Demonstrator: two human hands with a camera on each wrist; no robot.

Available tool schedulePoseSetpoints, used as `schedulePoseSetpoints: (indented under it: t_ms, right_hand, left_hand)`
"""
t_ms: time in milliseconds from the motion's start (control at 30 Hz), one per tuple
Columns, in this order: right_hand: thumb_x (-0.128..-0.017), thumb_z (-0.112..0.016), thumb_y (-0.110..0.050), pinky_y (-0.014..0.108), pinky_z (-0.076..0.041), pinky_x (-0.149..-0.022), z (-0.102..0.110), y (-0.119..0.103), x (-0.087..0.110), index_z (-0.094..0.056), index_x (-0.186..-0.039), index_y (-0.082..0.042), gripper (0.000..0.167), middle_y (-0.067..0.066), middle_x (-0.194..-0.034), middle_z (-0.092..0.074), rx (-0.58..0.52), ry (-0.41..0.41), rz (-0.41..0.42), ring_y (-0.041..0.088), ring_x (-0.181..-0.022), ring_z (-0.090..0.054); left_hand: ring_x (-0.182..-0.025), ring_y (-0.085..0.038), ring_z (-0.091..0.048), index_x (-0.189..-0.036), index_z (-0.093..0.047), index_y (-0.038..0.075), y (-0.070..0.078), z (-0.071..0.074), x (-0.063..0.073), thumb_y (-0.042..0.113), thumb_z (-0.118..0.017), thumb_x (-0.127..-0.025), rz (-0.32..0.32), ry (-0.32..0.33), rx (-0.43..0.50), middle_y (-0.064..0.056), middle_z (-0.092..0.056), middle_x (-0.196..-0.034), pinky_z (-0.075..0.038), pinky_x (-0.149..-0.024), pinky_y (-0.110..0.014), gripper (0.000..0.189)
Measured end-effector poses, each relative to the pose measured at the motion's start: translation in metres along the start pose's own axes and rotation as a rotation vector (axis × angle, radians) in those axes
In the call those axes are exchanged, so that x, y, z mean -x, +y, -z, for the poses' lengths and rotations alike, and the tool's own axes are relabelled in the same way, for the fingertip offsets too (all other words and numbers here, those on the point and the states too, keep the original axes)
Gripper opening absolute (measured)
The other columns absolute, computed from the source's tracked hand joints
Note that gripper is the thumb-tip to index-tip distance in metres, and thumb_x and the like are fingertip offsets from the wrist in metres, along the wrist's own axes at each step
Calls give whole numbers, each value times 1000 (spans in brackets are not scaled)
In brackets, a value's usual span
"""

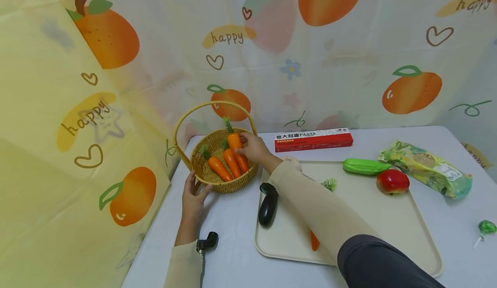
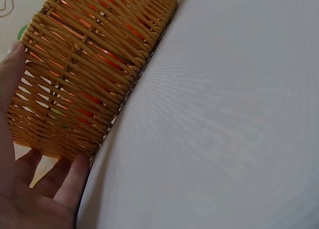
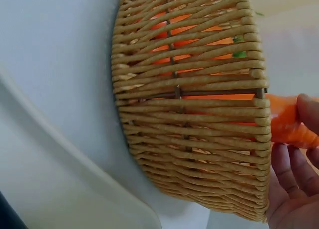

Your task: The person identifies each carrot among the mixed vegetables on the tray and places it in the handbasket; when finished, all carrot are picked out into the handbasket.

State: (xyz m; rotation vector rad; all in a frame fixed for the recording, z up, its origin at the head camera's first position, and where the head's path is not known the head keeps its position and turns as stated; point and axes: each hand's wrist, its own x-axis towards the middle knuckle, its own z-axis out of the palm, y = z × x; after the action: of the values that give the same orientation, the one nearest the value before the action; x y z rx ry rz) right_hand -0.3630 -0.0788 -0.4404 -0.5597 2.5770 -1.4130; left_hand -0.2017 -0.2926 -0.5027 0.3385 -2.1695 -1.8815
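A wicker basket (image 1: 229, 187) with an arched handle stands at the left of the table, with several orange toy carrots (image 1: 219, 168) inside. My left hand (image 1: 193, 199) holds the basket's near left side, its thumb and fingers spread against the weave, as the left wrist view also shows. Over the basket's right rim, my right hand (image 1: 254, 148) pinches the upper part of a carrot (image 1: 234, 141) with green leaves. In the right wrist view, that carrot (image 3: 284, 120) pokes above the rim, and its lower part is behind the weave.
A cream tray (image 1: 372, 223) bears a toy eggplant (image 1: 268, 208), a green vegetable (image 1: 365, 166), a red fruit (image 1: 393, 181) and another carrot (image 1: 314, 240), partly under my right arm. Behind lie a pasta box (image 1: 313, 141) and, rightward, a patterned packet (image 1: 427, 167) and a green lollipop (image 1: 487, 226).
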Motion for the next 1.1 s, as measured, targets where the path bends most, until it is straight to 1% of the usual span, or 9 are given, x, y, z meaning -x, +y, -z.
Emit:
schedulePoseSetpoints:
  t_ms: [133,267,367,500,600,767,833,933,1100]
  right_hand:
    - [-87,-76,-21,32,-51,-86,2,3,2,-50,-141,-11,61,6,-118,-61,14,6,16,19,-103,-57]
    - [-88,-74,-17,33,-51,-88,8,5,7,-49,-142,-8,60,12,-124,-60,-5,-12,35,21,-105,-57]
    - [-90,-72,-16,34,-50,-91,15,7,13,-49,-142,-8,58,12,-126,-59,-19,-16,54,22,-109,-56]
    - [-89,-73,-19,33,-52,-87,24,10,22,-50,-142,-10,58,10,-124,-61,-34,-8,74,23,-108,-58]
    - [-88,-75,-21,29,-54,-80,30,12,33,-52,-141,-10,59,8,-122,-62,-50,0,74,20,-102,-60]
    - [-87,-75,-18,26,-56,-70,41,8,55,-53,-139,-9,57,10,-122,-61,-130,-1,43,19,-94,-61]
    - [-87,-75,-17,26,-56,-70,46,7,64,-53,-138,-9,56,9,-121,-61,-159,4,24,19,-94,-60]
    - [-87,-75,-17,27,-56,-72,55,9,77,-53,-138,-10,56,7,-119,-61,-157,16,18,18,-95,-60]
    - [-87,-75,-18,29,-56,-73,70,16,97,-55,-137,-12,54,5,-116,-62,-108,27,45,17,-94,-62]
  left_hand:
    - [-141,-26,-28,-154,-27,19,0,-3,1,22,-77,-85,-3,-7,-6,-8,-20,-159,-34,-109,-42,85]
    - [-142,-27,-27,-154,-26,18,0,-6,0,22,-78,-85,4,-13,-4,-9,-19,-159,-34,-109,-44,87]
    - [-142,-26,-27,-154,-27,19,-8,-7,-4,23,-78,-84,2,-11,8,-7,-19,-159,-33,-109,-44,87]
    - [-141,-23,-29,-153,-30,25,-22,-7,-11,27,-80,-82,-19,3,8,-3,-21,-159,-34,-109,-42,87]
    - [-141,-22,-30,-153,-30,26,-27,-6,-13,29,-79,-82,-32,6,0,-2,-21,-159,-34,-109,-42,86]
    - [-140,-23,-32,-152,-31,25,-29,-3,-13,28,-79,-83,-46,18,-6,-2,-23,-159,-35,-109,-42,83]
    - [-139,-22,-32,-152,-31,25,-29,-1,-13,27,-79,-83,-48,21,-3,-2,-23,-159,-34,-109,-42,83]
    - [-139,-22,-32,-152,-32,27,-28,0,-13,27,-79,-83,-44,26,-2,-1,-22,-159,-35,-109,-41,84]
    - [-139,-21,-33,-151,-32,30,-30,0,-14,28,-79,-82,-34,40,-12,-1,-23,-159,-35,-109,-41,84]
